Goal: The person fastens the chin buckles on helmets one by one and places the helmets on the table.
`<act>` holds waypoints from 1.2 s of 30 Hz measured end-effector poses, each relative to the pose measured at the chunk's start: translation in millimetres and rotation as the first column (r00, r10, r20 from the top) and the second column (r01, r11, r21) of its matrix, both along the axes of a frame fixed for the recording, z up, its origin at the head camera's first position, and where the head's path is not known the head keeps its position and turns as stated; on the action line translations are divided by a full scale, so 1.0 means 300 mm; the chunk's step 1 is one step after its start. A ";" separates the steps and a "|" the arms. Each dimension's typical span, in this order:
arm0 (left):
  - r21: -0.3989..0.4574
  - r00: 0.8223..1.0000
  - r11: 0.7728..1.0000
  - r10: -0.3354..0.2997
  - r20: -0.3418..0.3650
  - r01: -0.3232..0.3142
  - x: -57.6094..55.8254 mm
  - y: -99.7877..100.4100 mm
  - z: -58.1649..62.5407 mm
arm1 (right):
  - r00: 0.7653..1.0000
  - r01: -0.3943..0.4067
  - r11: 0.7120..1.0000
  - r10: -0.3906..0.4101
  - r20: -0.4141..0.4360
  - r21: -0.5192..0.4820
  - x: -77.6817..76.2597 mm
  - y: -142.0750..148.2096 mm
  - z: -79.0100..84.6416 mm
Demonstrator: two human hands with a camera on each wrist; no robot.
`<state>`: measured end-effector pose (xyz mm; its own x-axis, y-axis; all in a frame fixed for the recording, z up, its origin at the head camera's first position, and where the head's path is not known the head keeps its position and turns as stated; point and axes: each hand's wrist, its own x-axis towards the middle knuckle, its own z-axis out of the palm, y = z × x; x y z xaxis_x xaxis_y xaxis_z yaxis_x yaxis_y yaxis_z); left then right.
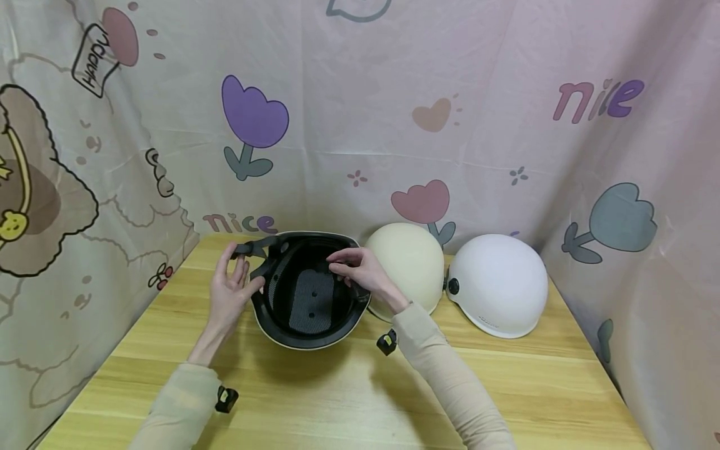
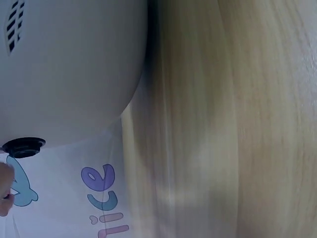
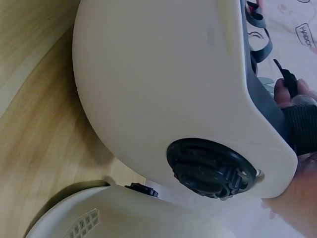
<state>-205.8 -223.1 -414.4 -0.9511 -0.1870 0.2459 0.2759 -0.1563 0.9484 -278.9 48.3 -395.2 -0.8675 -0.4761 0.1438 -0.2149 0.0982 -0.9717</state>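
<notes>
A helmet (image 1: 308, 341) lies upside down on the table, its black padded inside facing up. At its left rim my left hand (image 1: 227, 294) grips a black chin strap (image 1: 255, 248) between fingers and thumb. My right hand (image 1: 360, 269) reaches over the right rim, fingers pinched together above the dark lining. In the right wrist view a narrow black strap end (image 3: 290, 82) shows at the fingertips, with a wide black webbing (image 3: 302, 126) beside the hand. The pale outer shell has a round black side knob (image 3: 210, 168). The left wrist view shows mostly the shell (image 2: 74, 74).
To the right stand a cream helmet (image 1: 407, 262), partly behind my right hand, and a white helmet (image 1: 500, 284), both dome up. The wooden table (image 1: 315, 400) meets a printed cloth backdrop (image 1: 349, 112) at the back and sides.
</notes>
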 end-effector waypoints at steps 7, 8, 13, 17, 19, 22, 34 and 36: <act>0.107 0.954 0.962 0.265 -0.141 -0.251 -0.010 0.010 -0.010 | 1.000 -0.005 0.999 0.005 -0.003 -0.040 -0.003 0.001 0.002; 0.113 0.944 0.956 0.286 -0.165 -0.270 -0.011 0.010 -0.012 | 1.000 -0.005 0.999 0.005 -0.007 -0.046 -0.003 0.002 0.002; 0.105 0.898 0.932 0.363 -0.249 -0.347 -0.010 0.014 -0.012 | 1.000 -0.013 0.997 0.011 -0.025 -0.070 -0.003 0.005 0.002; 0.113 0.887 0.930 0.369 -0.279 -0.351 -0.008 0.020 -0.005 | 1.000 -0.023 0.996 0.021 -0.015 -0.088 -0.003 0.009 -0.001; 0.120 0.887 0.937 0.349 -0.302 -0.328 -0.008 0.022 -0.002 | 1.000 -0.023 0.995 0.022 -0.007 -0.096 -0.003 0.009 -0.002; 0.154 0.888 0.948 0.315 -0.336 -0.278 -0.010 0.024 0.002 | 1.000 -0.023 0.995 0.023 0.000 -0.102 -0.001 0.010 -0.002; 0.151 0.911 0.960 0.272 -0.311 -0.235 -0.009 0.026 0.013 | 0.999 -0.031 0.994 0.030 -0.012 -0.103 0.005 0.013 0.001; 0.103 0.918 0.968 0.248 -0.310 -0.227 -0.007 0.027 0.018 | 0.999 -0.030 0.994 0.029 -0.014 -0.104 0.006 0.014 0.001</act>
<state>-207.9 -215.0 -409.0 -0.7505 -0.4231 0.5077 0.5974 -0.1057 0.7949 -277.1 52.6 -395.0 -0.8513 -0.4833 0.2044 -0.2279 -0.0103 -0.9736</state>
